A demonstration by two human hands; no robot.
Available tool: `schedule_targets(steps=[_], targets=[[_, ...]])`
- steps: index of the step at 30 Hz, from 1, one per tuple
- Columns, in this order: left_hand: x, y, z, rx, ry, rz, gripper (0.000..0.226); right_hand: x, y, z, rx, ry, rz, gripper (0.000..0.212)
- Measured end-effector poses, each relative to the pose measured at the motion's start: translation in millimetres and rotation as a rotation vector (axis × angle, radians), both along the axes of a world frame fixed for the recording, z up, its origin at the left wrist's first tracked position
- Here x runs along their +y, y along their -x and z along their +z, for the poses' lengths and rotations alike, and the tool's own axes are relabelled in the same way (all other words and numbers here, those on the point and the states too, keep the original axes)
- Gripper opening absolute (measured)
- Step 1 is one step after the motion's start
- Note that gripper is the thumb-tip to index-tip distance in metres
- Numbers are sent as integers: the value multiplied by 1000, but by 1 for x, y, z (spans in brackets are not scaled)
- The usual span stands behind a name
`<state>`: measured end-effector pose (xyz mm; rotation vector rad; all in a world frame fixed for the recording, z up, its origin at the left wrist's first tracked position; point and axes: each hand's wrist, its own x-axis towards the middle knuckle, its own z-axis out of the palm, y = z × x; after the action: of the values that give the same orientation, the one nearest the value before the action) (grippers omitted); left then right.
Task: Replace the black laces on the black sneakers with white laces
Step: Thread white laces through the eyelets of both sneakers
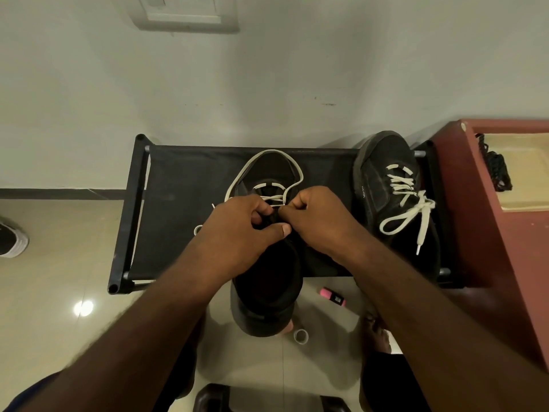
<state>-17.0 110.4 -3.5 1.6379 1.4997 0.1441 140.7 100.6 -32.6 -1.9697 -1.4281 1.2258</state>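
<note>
At the far left edge a shoe (12,239) with a white sole is cut off by the frame. A black fabric table (184,179) stands against the wall. On its middle lies a black sneaker (267,281), toe toward the wall and heel hanging over the near edge.

The left hand (237,230) has its grip closed on the sneaker's upper. Its fingers are curled in at the eyelets and its thumb lies across the tongue. Whether it also holds lace is hidden under the fingers. A white lace (267,154) loops around the toe, and only its top rows show.

The right hand (318,218) has a tight grip, pinching the white lace at an eyelet between thumb and fingertip. Both hands cover the lacing below.

On the floor lie a pink highlighter (332,297) and a small tape roll (301,336).

Further right on the table, a second sneaker (383,162) has a tied lace (401,185), also white. Beside it stands a reddish cabinet (490,233), with black laces (496,165) heaped on top.
</note>
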Motion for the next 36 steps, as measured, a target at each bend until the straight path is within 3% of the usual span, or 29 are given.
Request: schedule_targets(steps=[8,16,18,22,24,26,30,31,32,34,36], targets=[[-1,-1,-1,-2,0,4,41,0,3,-2,-66,-35,-13,31],[-2,0,0,-42,4,23,31,-2,-6,7,105,93,-21,32],[-2,2,2,-55,12,19,32,-4,-13,21,236,190,8,27],[0,4,3,-34,40,9,50,-14,-36,59,802,287,156,22],[1,5,4,-54,54,25,54,-17,-45,72,951,305,284,15],[2,6,4,-69,64,26,57,-17,-49,67,865,344,292,12],[5,10,7,-92,96,7,48,-17,-41,29,-14,125,177,12],[6,11,8,-107,112,5,46,-17,-33,24,-96,35,105,9],[7,13,9,-124,127,6,44,-16,-24,25,-69,-19,18,3],[8,15,10,-145,141,6,39,-17,-6,26,70,-34,-96,30],[7,15,9,-122,106,-24,35,-17,9,25,37,-46,-96,43]])
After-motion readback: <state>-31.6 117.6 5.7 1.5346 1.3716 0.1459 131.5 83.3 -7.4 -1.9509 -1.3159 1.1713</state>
